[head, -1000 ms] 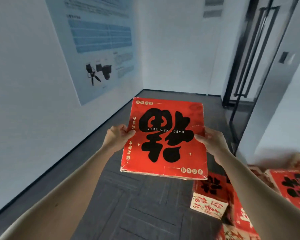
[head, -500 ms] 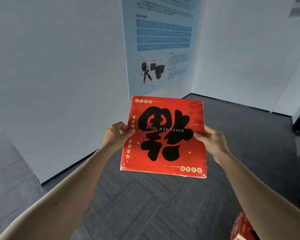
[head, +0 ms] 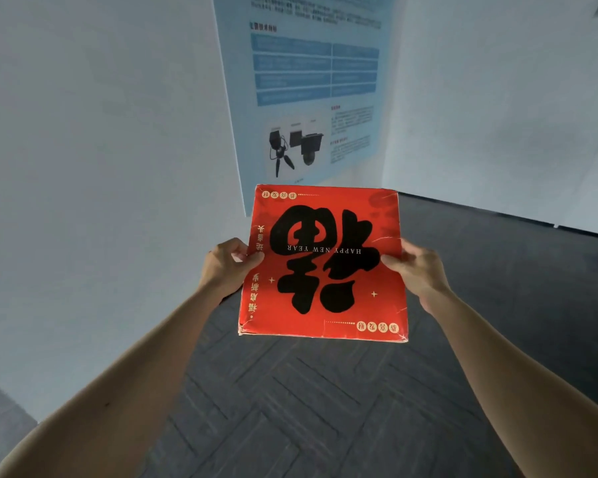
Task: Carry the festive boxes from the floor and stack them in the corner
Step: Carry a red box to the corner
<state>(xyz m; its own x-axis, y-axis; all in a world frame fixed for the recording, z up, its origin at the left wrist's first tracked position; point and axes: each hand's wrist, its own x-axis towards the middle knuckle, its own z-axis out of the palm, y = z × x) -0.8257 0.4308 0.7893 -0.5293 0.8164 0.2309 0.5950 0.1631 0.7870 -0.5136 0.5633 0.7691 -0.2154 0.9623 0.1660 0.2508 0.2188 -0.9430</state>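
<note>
Both arms are out in front, and between them sits a flat red festive box (head: pixel 323 263), held up in the air well above the dark grey herringbone carpet floor (head: pixel 325 408). The left hand (head: pixel 227 265) has a closed grip on the box's left edge, thumb pressed on the top face and fingers tucked underneath. The right hand (head: pixel 416 270) mirrors it on the right edge, thumb on top, grip tight on the cardboard. The box lies nearly level, its lid facing up, with a big black brush character across it and the words HAPPY NEW YEAR reading upside down from here; gold seals and small gold characters run along the edges. The near corners look scuffed and a bit crushed. Ahead, a pale wall (head: pixel 101 167) fills the left side, and a light blue poster (head: pixel 311 91) with table rows and a photo of black camera gear hangs right behind the box's far edge. Another pale wall (head: pixel 515 115) meets it on the right, forming a corner beyond the box, with a dark skirting strip along the floor.
</note>
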